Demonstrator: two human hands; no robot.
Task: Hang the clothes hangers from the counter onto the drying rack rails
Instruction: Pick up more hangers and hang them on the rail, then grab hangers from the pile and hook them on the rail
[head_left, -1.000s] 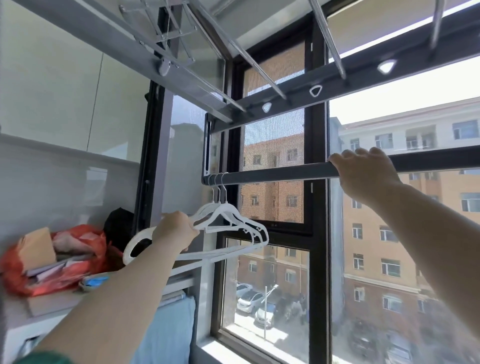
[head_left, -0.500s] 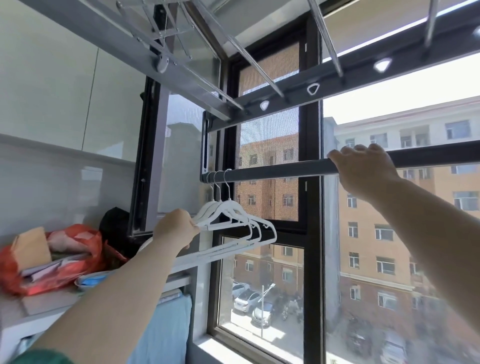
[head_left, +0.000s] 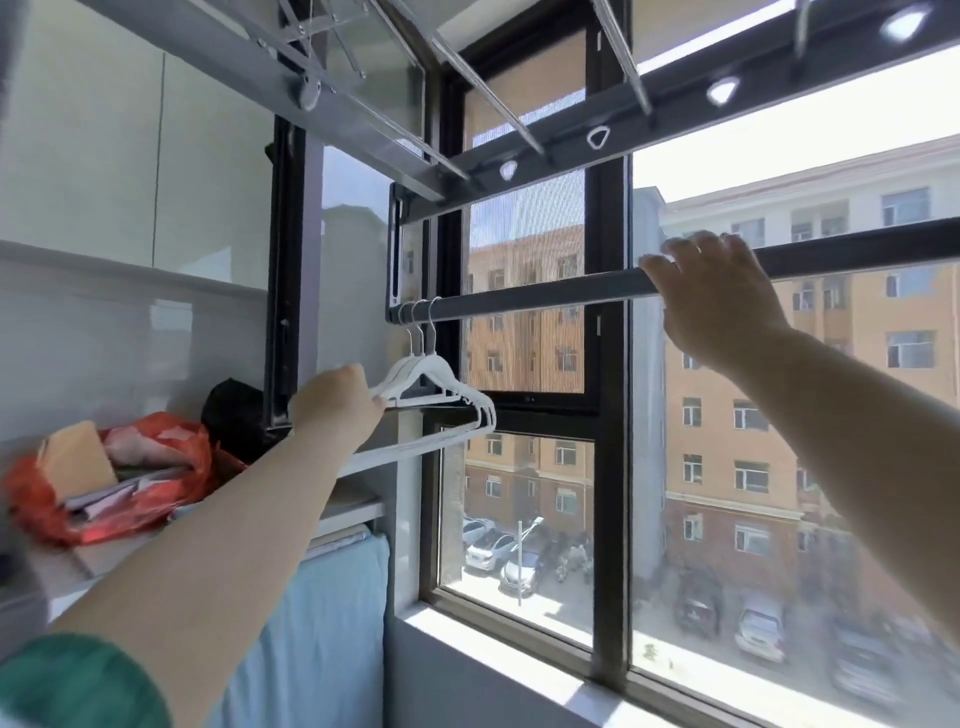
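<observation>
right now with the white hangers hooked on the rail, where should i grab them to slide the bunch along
Probably the left shoulder ends of the white hangers, coming from the left and below, where the left hand holds them. Their hooks crowd together on the rail, while the shoulders slope down and stick out free.

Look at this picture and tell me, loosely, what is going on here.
A person is hanging white hangers on a drying-rack rail. The left hand grips them by one end; their hooks are already over the rail, near its left end. The right hand holds the rail further right, fingers curled over it. A red bag sits on the counter at left.
</observation>
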